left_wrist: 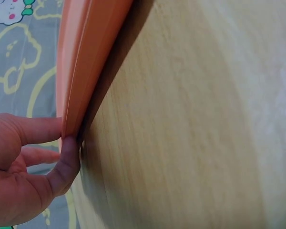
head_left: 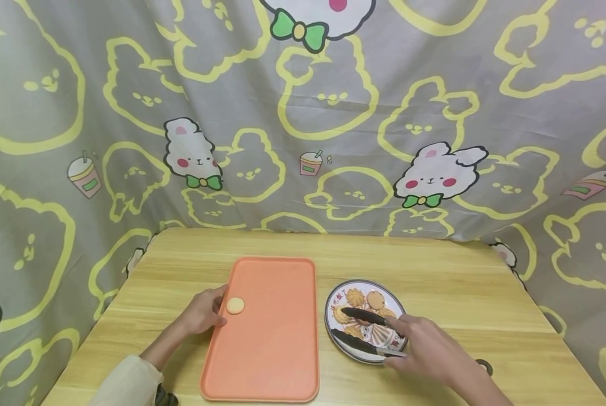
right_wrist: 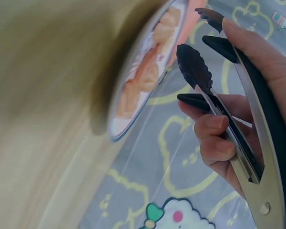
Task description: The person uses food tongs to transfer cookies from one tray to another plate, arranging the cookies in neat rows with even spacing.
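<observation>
At the left long edge of an orange tray (head_left: 272, 344), my left hand (head_left: 203, 310) pinches the rim between thumb and fingers, seen close in the left wrist view. One round cookie (head_left: 235, 305) lies on the tray near that hand. My right hand (head_left: 429, 347) grips a pair of tongs (right_wrist: 272, 191) with metal arms and black tips. The tong tips are spread apart over a round white plate (head_left: 328, 310) with a dark rim, and nothing is between them. Several cookies (head_left: 355, 296) of different shapes lie on the plate, partly covered by the tongs.
Tray and plate stand side by side on a wooden table (head_left: 424, 259), with a narrow strip of wood between them. A grey curtain (head_left: 262, 107) with yellow outlines and rabbit prints hangs behind the table and along both sides.
</observation>
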`<state>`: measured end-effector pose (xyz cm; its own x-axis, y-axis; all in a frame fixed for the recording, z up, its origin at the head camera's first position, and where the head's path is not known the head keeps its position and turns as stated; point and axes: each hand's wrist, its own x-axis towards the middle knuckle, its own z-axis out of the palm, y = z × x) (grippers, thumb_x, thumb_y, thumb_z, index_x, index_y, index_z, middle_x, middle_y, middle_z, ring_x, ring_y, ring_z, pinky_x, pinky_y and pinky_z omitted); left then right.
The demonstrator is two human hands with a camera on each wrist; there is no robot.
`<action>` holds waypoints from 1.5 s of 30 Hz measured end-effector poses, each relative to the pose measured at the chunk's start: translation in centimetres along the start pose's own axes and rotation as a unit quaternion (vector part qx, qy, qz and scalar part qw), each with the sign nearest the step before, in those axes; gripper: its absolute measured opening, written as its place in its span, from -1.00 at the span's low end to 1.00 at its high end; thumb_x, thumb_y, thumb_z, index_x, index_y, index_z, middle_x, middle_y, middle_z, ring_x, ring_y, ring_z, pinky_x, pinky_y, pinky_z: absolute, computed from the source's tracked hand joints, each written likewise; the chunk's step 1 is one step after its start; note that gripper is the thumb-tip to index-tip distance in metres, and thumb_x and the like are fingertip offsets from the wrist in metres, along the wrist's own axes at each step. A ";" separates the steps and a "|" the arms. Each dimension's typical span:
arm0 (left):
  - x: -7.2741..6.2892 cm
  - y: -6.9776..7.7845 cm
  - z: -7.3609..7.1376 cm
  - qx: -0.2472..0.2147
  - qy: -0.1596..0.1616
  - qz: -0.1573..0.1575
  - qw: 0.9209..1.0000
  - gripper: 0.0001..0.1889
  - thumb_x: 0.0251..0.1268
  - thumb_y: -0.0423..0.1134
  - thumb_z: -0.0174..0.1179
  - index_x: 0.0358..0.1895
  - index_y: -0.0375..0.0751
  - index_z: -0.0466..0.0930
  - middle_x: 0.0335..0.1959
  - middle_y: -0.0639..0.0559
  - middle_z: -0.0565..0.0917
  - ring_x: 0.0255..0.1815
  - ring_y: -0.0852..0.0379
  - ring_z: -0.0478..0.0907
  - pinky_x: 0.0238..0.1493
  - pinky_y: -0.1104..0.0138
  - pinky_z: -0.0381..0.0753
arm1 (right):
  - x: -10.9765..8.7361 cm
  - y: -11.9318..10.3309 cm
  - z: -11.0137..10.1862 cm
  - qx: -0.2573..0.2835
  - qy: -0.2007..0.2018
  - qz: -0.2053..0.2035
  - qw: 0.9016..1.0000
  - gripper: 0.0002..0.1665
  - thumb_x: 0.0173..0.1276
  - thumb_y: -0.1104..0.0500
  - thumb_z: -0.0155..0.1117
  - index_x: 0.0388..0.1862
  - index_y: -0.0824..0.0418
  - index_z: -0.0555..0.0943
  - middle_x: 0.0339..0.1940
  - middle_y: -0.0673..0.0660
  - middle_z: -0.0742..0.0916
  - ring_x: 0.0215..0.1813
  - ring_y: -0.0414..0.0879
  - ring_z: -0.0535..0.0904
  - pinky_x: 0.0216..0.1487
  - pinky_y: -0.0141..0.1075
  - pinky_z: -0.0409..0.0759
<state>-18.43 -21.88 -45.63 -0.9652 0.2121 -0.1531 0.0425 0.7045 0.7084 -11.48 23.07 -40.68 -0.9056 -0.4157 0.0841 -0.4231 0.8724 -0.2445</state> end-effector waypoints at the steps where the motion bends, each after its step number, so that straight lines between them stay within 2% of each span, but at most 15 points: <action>1: 0.0 0.0 0.0 0.000 0.000 0.000 1.000 -0.13 -0.11 -0.58 0.34 0.36 -0.61 0.11 -0.34 -0.11 0.53 -0.42 0.11 0.40 -0.50 0.41 0.44 | 0.3 -0.3 0.1 -0.002 0.003 -0.004 1.000 -0.09 -0.19 -0.24 0.53 0.09 0.29 0.61 -0.04 0.30 0.70 -0.05 0.18 0.65 -0.05 -0.03 0.63; 6: 0.0 0.0 0.0 -0.004 0.001 0.001 1.000 -0.13 -0.12 -0.59 0.34 0.36 -0.60 0.11 -0.36 -0.10 0.54 -0.44 0.11 0.40 -0.50 0.41 0.45 | 2.2 -1.8 0.9 -0.008 0.011 -0.031 0.999 -0.06 -0.14 -0.24 0.50 0.13 0.34 0.57 -0.07 0.29 0.70 -0.13 0.11 0.67 -0.11 -0.08 0.64; 8: 0.0 -0.1 0.0 -0.004 -0.002 0.005 1.000 -0.13 -0.12 -0.59 0.33 0.36 -0.61 0.10 -0.38 -0.09 0.54 -0.44 0.12 0.41 -0.49 0.41 0.45 | 3.0 -2.4 1.3 -0.017 0.016 -0.034 0.999 -0.07 -0.13 -0.26 0.49 0.12 0.33 0.58 -0.09 0.26 0.70 -0.16 0.07 0.67 -0.14 -0.10 0.65; 11: 0.1 -0.1 0.1 -0.006 -0.002 0.007 1.000 -0.13 -0.11 -0.59 0.33 0.36 -0.61 0.10 -0.38 -0.09 0.52 -0.44 0.12 0.39 -0.50 0.42 0.43 | 4.3 -3.5 2.0 -0.018 0.013 -0.028 0.999 -0.08 -0.11 -0.25 0.49 0.15 0.30 0.56 -0.17 0.18 0.69 -0.32 -0.06 0.62 -0.28 -0.21 0.62; 13: 0.1 -0.1 0.1 -0.006 -0.004 0.009 1.000 -0.13 -0.11 -0.59 0.33 0.36 -0.61 0.10 -0.38 -0.10 0.51 -0.44 0.11 0.38 -0.51 0.42 0.42 | 5.1 -4.3 2.5 -0.017 0.013 -0.025 0.999 -0.07 -0.11 -0.25 0.48 0.17 0.28 0.54 -0.15 0.18 0.69 -0.34 -0.08 0.60 -0.31 -0.23 0.60; 20: 0.1 -0.2 0.0 -0.001 0.000 0.012 1.000 -0.14 -0.10 -0.58 0.34 0.36 -0.60 0.11 -0.33 -0.11 0.51 -0.40 0.11 0.38 -0.48 0.41 0.43 | 8.1 -7.1 4.0 0.009 -0.016 -0.018 1.000 0.06 -0.09 -0.31 0.46 0.26 0.35 0.46 0.06 0.32 0.64 -0.21 0.05 0.65 -0.26 -0.18 0.63; 23: 0.0 -0.2 0.0 0.000 0.002 0.011 1.000 -0.13 -0.11 -0.58 0.34 0.36 -0.59 0.11 -0.33 -0.11 0.52 -0.40 0.11 0.38 -0.48 0.40 0.43 | 9.1 -8.3 4.6 0.011 -0.036 -0.023 0.999 0.10 -0.07 -0.33 0.43 0.30 0.36 0.41 0.08 0.33 0.62 -0.18 0.07 0.64 -0.28 -0.20 0.63; 27: 0.1 -0.2 0.0 -0.003 0.006 0.006 1.000 -0.13 -0.13 -0.59 0.34 0.36 -0.58 0.12 -0.34 -0.12 0.51 -0.40 0.11 0.38 -0.49 0.40 0.44 | 10.4 -9.7 5.5 -0.003 -0.039 -0.034 0.999 0.12 -0.03 -0.38 0.36 0.34 0.34 0.37 0.07 0.29 0.61 -0.05 0.10 0.63 -0.13 -0.14 0.64; 35: 0.1 -0.3 0.2 -0.022 0.004 -0.007 1.000 -0.12 -0.16 -0.61 0.34 0.36 -0.57 0.13 -0.28 -0.16 0.50 -0.40 0.10 0.36 -0.49 0.39 0.43 | 12.8 -11.6 7.3 -0.043 -0.022 -0.054 0.997 0.05 -0.04 -0.39 0.37 0.23 0.32 0.43 -0.14 0.19 0.65 -0.24 -0.03 0.61 -0.20 -0.26 0.62; 45: 0.1 -0.4 0.0 -0.010 0.007 -0.011 1.000 -0.13 -0.15 -0.58 0.36 0.36 -0.54 0.16 -0.29 -0.12 0.53 -0.38 0.10 0.39 -0.45 0.37 0.45 | 14.1 -13.3 8.0 -0.065 -0.031 -0.066 0.995 0.07 -0.06 -0.42 0.36 0.23 0.32 0.45 -0.09 0.17 0.65 -0.19 -0.05 0.62 -0.18 -0.32 0.62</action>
<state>-18.57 -22.17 -45.95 -0.9694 0.1873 -0.1584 0.0171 0.6957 0.7181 -18.43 3.57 -43.94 -0.8397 -0.5410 0.0472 -0.5427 0.8331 -0.1069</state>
